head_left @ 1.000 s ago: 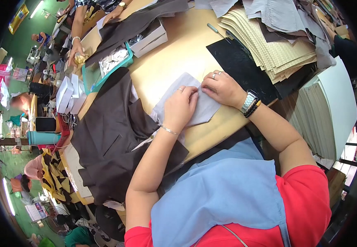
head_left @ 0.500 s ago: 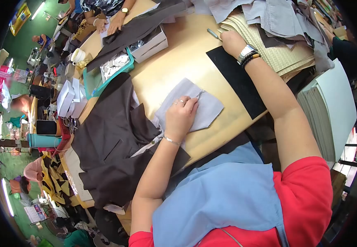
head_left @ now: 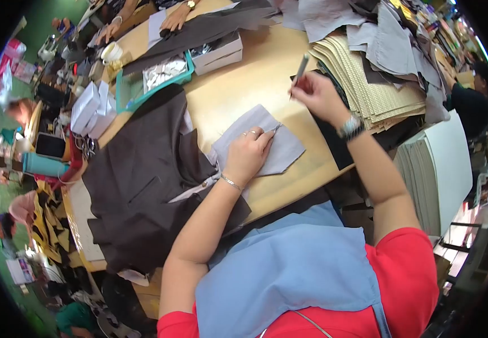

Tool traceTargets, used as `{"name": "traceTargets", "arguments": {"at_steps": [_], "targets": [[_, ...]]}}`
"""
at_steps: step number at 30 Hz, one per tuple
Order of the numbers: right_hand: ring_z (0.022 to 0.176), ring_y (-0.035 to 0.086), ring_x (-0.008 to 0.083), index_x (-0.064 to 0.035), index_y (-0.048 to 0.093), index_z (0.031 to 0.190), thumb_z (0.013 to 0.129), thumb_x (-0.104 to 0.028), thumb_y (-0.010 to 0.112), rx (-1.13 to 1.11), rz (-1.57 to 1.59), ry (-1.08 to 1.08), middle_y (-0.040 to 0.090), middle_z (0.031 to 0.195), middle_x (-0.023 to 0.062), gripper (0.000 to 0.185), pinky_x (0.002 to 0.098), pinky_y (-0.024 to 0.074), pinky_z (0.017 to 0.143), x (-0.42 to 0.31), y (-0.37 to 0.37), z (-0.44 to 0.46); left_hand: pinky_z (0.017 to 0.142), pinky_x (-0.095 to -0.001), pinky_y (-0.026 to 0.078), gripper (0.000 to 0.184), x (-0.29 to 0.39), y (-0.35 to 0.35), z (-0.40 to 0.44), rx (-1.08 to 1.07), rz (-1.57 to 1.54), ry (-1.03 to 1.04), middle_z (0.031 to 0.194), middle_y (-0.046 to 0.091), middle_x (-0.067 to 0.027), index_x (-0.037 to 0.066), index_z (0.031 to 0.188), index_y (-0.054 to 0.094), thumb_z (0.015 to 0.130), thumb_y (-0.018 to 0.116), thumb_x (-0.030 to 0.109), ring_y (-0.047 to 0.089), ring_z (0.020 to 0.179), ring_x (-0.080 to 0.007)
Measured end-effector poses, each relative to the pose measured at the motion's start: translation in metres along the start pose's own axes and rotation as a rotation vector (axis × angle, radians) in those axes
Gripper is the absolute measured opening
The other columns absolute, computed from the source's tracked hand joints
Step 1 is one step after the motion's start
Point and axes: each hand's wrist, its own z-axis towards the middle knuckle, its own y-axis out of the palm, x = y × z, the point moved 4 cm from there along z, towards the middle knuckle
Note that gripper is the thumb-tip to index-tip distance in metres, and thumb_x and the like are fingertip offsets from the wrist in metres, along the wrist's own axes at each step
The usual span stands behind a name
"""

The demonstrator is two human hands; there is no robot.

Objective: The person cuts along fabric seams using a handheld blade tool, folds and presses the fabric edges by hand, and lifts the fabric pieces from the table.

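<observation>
one blue apron (head_left: 294,259) is nearest, then dark fabric (head_left: 142,169) and, beside it, a grey cloth piece (head_left: 283,152) on the wooden desk (head_left: 255,79). the left grip (head_left: 248,151), bunched together, rests on that cloth; whether it pinches, i cannot tell. the right grip (head_left: 296,92) pinches a slim tilted tool (head_left: 302,67) near a stack of woven-textured sheets (head_left: 382,90). farther: a teal tray (head_left: 130,93), a white box (head_left: 218,58), then a co-worker's hand (head_left: 173,21).

One greyish pen-like tool (head_left: 302,69) and one flat pale-grey cloth panel (head_left: 284,147) occupy the centre; one teal plastic tray (head_left: 133,90), far left; one stack of cream sheets (head_left: 362,87), far right.
</observation>
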Motion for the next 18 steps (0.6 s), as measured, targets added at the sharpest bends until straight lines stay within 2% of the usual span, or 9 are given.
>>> {"name": "traceTargets", "arguments": {"at_steps": [1, 2, 5, 8, 14, 18], "targets": [[0.088, 0.068, 0.0094, -0.0008, 0.061, 0.102, 0.093, -0.003, 0.066, -0.083, 0.008, 0.042, 0.07, 0.094, 0.005, 0.01, 0.0247, 0.0545, 0.079, -0.007, 0.011, -0.021, 0.062, -0.0371, 0.054, 0.008, 0.0, 0.0, -0.001, -0.01, 0.006, -0.012, 0.085, 0.063, -0.0047, 0.014, 0.095, 0.073, 0.089, 0.07, 0.018, 0.065, 0.073, -0.0241], [0.088, 0.068, 0.009, -0.0016, 0.059, 0.105, 0.093, 0.0, 0.066, -0.109, -0.062, 0.087, 0.07, 0.095, 0.005, 0.014, 0.0252, 0.0547, 0.081, -0.009, 0.02, -0.038, 0.062, -0.0373, 0.054, 0.009, -0.001, 0.0, -0.002, -0.025, 0.012, -0.019, 0.086, 0.064, -0.0046, 0.015, 0.097, 0.073, 0.089, 0.07, 0.019, 0.065, 0.074, -0.0245], [0.088, 0.068, 0.0094, -0.0032, 0.053, 0.112, 0.094, 0.0, 0.065, -0.067, 0.087, 0.059, 0.071, 0.096, 0.0056, 0.022, 0.0264, 0.0563, 0.08, -0.003, 0.039, -0.06, 0.062, -0.0377, 0.054, 0.01, 0.0, -0.001, -0.001, -0.044, 0.029, -0.017, 0.086, 0.064, -0.0047, 0.015, 0.098, 0.074, 0.09, 0.069, 0.02, 0.066, 0.075, -0.0249], [0.077, 0.07, 0.0115, -0.0028, 0.06, 0.104, 0.091, -0.009, 0.071, -0.032, 0.073, -0.016, 0.072, 0.088, 0.0074, 0.018, 0.0274, 0.0569, 0.07, 0.005, 0.048, -0.058, 0.062, -0.0378, 0.054, 0.009, -0.001, 0.0, -0.001, -0.052, 0.026, -0.02, 0.086, 0.064, -0.0048, 0.015, 0.097, 0.074, 0.091, 0.069, 0.02, 0.066, 0.075, -0.0249], [0.074, 0.07, 0.014, -0.0022, 0.06, 0.101, 0.091, -0.009, 0.071, -0.093, -0.1, -0.059, 0.071, 0.083, 0.0099, 0.017, 0.0287, 0.0573, 0.066, -0.001, 0.053, -0.059, 0.062, -0.0378, 0.054, 0.009, -0.002, 0.001, -0.001, -0.033, 0.012, -0.014, 0.085, 0.064, -0.0053, 0.014, 0.096, 0.074, 0.091, 0.069, 0.02, 0.066, 0.074, -0.0256], [0.072, 0.071, 0.0162, -0.0028, 0.058, 0.101, 0.09, -0.007, 0.07, -0.039, -0.141, -0.155, 0.069, 0.081, 0.0101, 0.016, 0.029, 0.0572, 0.065, -0.002, 0.052, -0.06, 0.064, -0.0378, 0.054, 0.009, -0.001, 0.001, 0.0, -0.033, 0.018, -0.026, 0.085, 0.064, -0.0059, 0.013, 0.095, 0.074, 0.091, 0.069, 0.02, 0.065, 0.073, -0.0262]]}}
